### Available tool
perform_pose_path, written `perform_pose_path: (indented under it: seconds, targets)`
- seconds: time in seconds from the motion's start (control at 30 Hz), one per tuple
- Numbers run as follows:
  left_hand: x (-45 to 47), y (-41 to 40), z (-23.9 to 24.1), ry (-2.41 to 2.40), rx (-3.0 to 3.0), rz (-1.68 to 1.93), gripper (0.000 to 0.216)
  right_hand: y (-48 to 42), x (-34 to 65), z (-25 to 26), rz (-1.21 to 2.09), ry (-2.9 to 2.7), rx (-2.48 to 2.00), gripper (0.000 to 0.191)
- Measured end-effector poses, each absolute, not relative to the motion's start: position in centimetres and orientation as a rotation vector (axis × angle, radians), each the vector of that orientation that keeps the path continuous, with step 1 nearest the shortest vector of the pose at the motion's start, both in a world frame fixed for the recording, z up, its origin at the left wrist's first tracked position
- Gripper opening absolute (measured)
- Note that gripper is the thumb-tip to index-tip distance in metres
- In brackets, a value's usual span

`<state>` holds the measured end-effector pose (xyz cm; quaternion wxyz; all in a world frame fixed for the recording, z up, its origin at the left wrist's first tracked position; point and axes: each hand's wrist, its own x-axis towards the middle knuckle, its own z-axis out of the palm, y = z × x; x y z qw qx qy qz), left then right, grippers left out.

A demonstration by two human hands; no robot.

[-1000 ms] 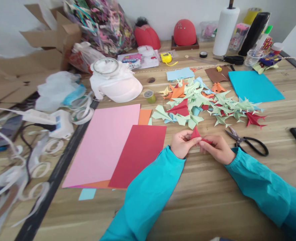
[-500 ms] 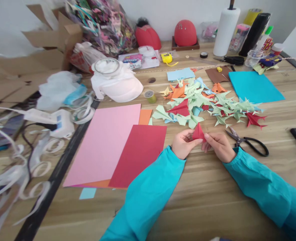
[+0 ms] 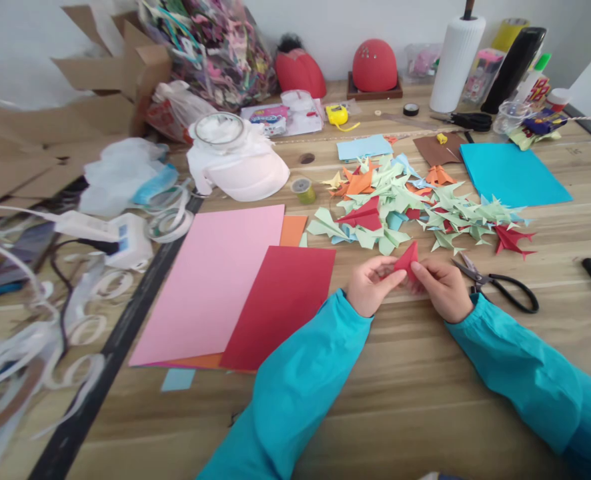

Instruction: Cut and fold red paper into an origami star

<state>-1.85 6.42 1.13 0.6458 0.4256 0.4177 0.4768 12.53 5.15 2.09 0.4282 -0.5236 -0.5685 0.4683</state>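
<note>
Between my two hands is a small piece of folded red paper (image 3: 407, 260), its pointed end up. My left hand (image 3: 371, 285) pinches its left side between thumb and fingers. On the lower right, my right hand (image 3: 441, 285) grips it with the thumb in front; the fingers behind are partly hidden. Just beyond lies a heap of folded paper shapes (image 3: 390, 183), mostly pale green, with some orange, blue and red ones. Black-handled scissors (image 3: 513, 287) rest on the table right beside my right hand.
Pink paper (image 3: 215, 280) and red paper (image 3: 283, 300) sheets lie to the left. Blue sheets (image 3: 515, 175) sit at the back right. A thread spool (image 3: 303, 191), a yellow tape measure (image 3: 336, 115) and a white roll (image 3: 457, 63) stand farther back. Cables and ribbon (image 3: 80, 327) clutter the left side.
The folded red paper has tilted so that its point leans further right. Both hands keep hold of it, with slight finger shifts. The view has moved a little.
</note>
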Motion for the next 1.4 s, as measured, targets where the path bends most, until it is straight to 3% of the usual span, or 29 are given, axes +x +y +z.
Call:
perform_pose_path:
  seconds: [0.23,0.77,1.4]
  targets:
    - [-2.2,6.9,0.9,0.833,0.765,1.124,0.031,5.4,12.5,2.1,1.177,-1.331,-1.322,0.036]
    - [-2.0,6.5,1.4,1.097,1.128,1.097,0.022,5.5,12.7,1.6,1.201,-1.336,-1.229,0.024]
    - [-1.5,5.8,1.6,1.066,1.217,1.164,0.026,5.7,13.1,2.0,1.482,-1.140,-1.227,0.030]
